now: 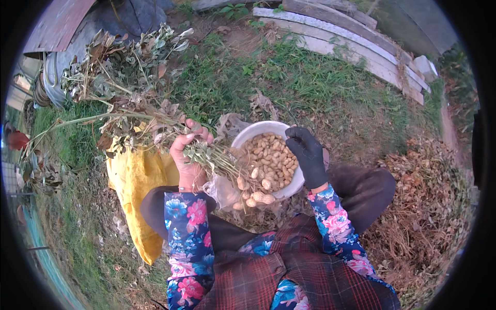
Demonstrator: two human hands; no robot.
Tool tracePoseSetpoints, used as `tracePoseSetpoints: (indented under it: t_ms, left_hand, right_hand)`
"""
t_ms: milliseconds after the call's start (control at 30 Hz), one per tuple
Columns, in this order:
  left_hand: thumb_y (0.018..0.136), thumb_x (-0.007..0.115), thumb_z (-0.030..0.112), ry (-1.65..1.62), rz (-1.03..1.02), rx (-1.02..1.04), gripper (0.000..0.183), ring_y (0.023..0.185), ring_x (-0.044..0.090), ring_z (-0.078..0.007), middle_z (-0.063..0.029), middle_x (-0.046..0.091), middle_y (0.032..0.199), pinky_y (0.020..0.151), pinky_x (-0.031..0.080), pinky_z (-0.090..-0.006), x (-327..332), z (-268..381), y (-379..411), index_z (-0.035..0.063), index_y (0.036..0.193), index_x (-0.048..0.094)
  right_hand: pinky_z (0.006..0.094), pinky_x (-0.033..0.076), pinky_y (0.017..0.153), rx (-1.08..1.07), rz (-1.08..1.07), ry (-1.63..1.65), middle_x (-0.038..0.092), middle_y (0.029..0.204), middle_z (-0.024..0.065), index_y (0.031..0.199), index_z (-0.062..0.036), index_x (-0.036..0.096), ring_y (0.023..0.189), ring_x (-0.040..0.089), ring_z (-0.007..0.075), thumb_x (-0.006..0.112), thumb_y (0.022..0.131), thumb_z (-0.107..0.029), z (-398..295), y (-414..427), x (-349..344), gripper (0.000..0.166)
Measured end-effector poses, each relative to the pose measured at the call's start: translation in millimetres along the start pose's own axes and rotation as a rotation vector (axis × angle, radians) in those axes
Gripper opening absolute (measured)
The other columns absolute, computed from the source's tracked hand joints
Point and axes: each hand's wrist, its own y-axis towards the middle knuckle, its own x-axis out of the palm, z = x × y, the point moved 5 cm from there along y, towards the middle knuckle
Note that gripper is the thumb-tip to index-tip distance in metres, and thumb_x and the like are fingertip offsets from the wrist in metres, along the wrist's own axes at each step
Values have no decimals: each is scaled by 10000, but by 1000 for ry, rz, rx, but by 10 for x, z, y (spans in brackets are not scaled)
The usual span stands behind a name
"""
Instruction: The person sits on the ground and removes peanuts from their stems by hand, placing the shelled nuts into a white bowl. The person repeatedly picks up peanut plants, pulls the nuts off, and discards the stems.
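Note:
My bare left hand (pixel 190 155) is closed around the stems of a bunch of dried peanut plants (pixel 135 112). Their leafy tops spread to the upper left, and the root ends with several peanut pods (pixel 259 197) hang over the near rim of a white basin (pixel 252 130). Many picked peanuts (pixel 273 157) in their shells lie in the basin. My right hand (pixel 308 155), in a black glove, is over the basin's right rim with its fingers bent; whether it holds anything cannot be seen. Clear plastic film (pixel 223 190) lies beside the stems, close to my left wrist.
A yellow woven sack (pixel 135 186) lies by my left knee. Dried stripped plants (pixel 422 209) are heaped at the right. Long boards or beams (pixel 329 35) edge the grass at the top right. A rusty metal sheet (pixel 60 25) stands at the upper left.

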Motion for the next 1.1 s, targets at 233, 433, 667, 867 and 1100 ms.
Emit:
tracePoseSetpoints:
  t_ms: [233, 433, 667, 867, 1100]
  left_hand:
    - [635, 546, 101, 186, 219, 26, 299, 667, 445, -174, -18, 482, 747, 645, 398, -306, 3, -114, 3, 62, 930, 521]
    - [645, 545, 77, 242, 346, 29, 325, 673, 513, -210, -50, 529, 763, 654, 463, -325, -65, -176, -7, 58, 968, 522]
    - [662, 540, 73, 175, 367, 53, 322, 697, 540, -223, -76, 553, 777, 655, 481, -352, -105, -131, -28, 44, 981, 512]
    - [665, 541, 80, 174, 354, 55, 320, 690, 537, -219, -82, 555, 785, 658, 482, -353, -97, -127, -51, 43, 981, 517]
    - [663, 527, 54, 132, 403, 46, 370, 721, 543, -203, -54, 557, 800, 663, 477, -332, -18, -155, -100, 58, 1032, 523]
  right_hand:
    - [360, 426, 762, -571, -376, -383, 531, 989, 61, 977, -99, 595, 901, 516, 239, 630, 709, -186, -794, -443, 378, 284]
    - [325, 400, 667, -684, -328, -949, 510, 901, 44, 954, -110, 568, 842, 494, 210, 524, 700, -140, -648, -489, 758, 260]
    - [343, 436, 648, -578, -265, -479, 528, 859, 86, 933, -66, 562, 758, 536, 251, 574, 735, -110, -572, -396, 641, 203]
    - [366, 449, 609, -192, -213, -2, 546, 810, 115, 916, -42, 573, 673, 572, 274, 596, 799, -142, -319, -249, 623, 156]
    - [373, 440, 630, -592, -369, -523, 500, 825, 108, 941, -68, 557, 756, 537, 270, 665, 704, -248, -552, -301, 654, 316]
